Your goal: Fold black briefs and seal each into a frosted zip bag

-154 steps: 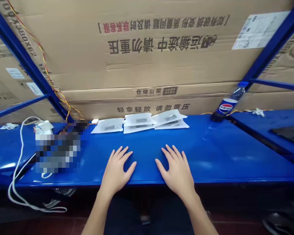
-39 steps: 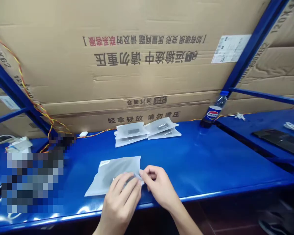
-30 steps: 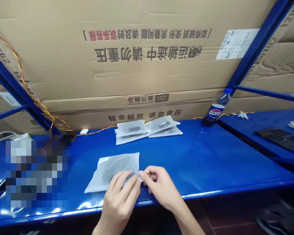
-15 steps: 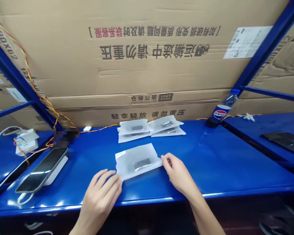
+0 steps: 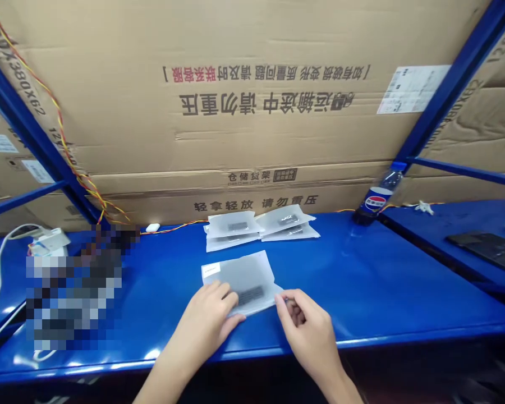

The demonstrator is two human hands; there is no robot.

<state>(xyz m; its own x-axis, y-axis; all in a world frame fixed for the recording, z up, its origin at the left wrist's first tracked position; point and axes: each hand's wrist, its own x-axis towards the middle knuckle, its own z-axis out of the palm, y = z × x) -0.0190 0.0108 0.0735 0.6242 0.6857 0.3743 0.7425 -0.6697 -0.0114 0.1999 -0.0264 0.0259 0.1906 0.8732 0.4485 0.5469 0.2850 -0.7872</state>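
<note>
A frosted plastic pouch (image 5: 244, 278) with a white label at its upper left and a dark printed patch inside lies near the front of the blue shelf. My left hand (image 5: 214, 314) is over its lower left part, fingers bent on top and thumb at the front edge, pinching it. At the pouch's right corner is my right hand (image 5: 303, 320), its thumb and forefinger closed on the edge and the other fingers curled. Behind the pouch, several similar pouches lie in two overlapping piles, a left pile (image 5: 231, 224) and a right pile (image 5: 287, 220).
A cola bottle (image 5: 375, 196) stands at the back right by a blue post. Cardboard (image 5: 261, 146) rises behind the blue shelf (image 5: 362, 280). Yellow and red wires and a small white object (image 5: 152, 228) are at the back left. A pixelated area covers the left side. A dark flat device (image 5: 483, 251) lies far right.
My left hand has moved right, from the pouch's left corner onto its lower part. My right hand is slightly lower, still at the right corner. The view has shifted a little.
</note>
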